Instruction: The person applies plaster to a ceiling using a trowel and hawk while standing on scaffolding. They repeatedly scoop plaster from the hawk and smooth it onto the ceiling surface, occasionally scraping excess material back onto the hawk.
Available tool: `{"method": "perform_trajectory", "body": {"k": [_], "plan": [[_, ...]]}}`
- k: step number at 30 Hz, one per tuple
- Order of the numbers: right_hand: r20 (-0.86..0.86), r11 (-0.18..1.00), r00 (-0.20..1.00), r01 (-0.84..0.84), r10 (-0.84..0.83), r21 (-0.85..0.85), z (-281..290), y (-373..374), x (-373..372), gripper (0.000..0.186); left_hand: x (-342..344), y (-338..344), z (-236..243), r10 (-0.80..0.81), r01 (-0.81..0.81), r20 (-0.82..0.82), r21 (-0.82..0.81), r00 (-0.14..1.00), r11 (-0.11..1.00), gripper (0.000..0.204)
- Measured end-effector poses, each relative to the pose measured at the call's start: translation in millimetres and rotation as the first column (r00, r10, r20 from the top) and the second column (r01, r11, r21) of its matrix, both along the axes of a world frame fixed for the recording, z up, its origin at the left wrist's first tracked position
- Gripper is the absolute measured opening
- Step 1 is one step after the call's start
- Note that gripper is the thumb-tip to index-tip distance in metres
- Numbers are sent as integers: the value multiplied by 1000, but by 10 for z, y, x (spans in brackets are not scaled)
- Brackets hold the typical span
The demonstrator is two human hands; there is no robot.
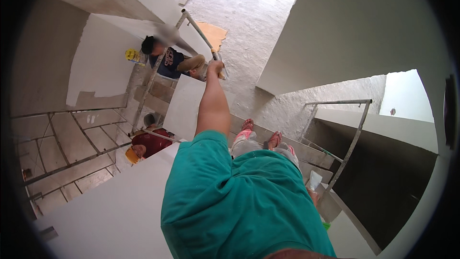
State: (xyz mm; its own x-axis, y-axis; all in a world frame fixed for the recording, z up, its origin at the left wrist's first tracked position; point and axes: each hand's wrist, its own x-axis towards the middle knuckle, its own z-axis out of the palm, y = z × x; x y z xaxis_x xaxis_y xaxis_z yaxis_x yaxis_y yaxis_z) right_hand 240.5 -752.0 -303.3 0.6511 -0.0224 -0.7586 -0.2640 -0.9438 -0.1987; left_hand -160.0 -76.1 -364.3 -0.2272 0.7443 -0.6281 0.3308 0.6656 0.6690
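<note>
My left arm reaches forward from a teal sleeve. At its end my left hand (pixel 214 68) is closed around what looks like a flat-bladed trowel (pixel 225 69), its thin blade seen nearly edge-on. The hand is close to the end of a scaffold pipe (pixel 199 29), and I cannot tell whether they touch. Low at my right side, my right hand (pixel 313 195) is partly hidden by my shirt. Its fingers seem closed below a whitish flat blade (pixel 315 181), perhaps a putty knife coated with plaster.
I stand on scaffold boards (pixel 311 156) between metal frames (pixel 352 146). Below left are a person in a dark shirt (pixel 167 64) and one in a maroon shirt (pixel 151 140), near a bucket (pixel 150 119). A pale wall panel (pixel 354 33) stands right; cardboard (pixel 211 34) lies ahead.
</note>
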Motion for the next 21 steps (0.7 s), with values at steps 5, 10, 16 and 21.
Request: {"method": "perform_trajectory", "body": {"k": [5, 10, 16, 21], "plan": [[109, 991, 986, -133, 130, 22, -36, -88, -302, 27, -234, -830, -735, -248, 252, 72, -57, 966, 966, 26], [126, 991, 986, -118, 108, 70, -35, 177, -353, 26, -398, -2182, -956, -92, 167, 259, -284, 962, 944, 20], [153, 983, 987, -79, 54, 165, -132, 744, -83, 29, -37, -1875, 289, 54, -103, 825, 5, 562, 995, 31], [76, 983, 987, -148, 140, 107, 117, 1331, 13, 27, 165, -1349, 1354, -96, -171, 868, 202, 488, 964, 40]]}}
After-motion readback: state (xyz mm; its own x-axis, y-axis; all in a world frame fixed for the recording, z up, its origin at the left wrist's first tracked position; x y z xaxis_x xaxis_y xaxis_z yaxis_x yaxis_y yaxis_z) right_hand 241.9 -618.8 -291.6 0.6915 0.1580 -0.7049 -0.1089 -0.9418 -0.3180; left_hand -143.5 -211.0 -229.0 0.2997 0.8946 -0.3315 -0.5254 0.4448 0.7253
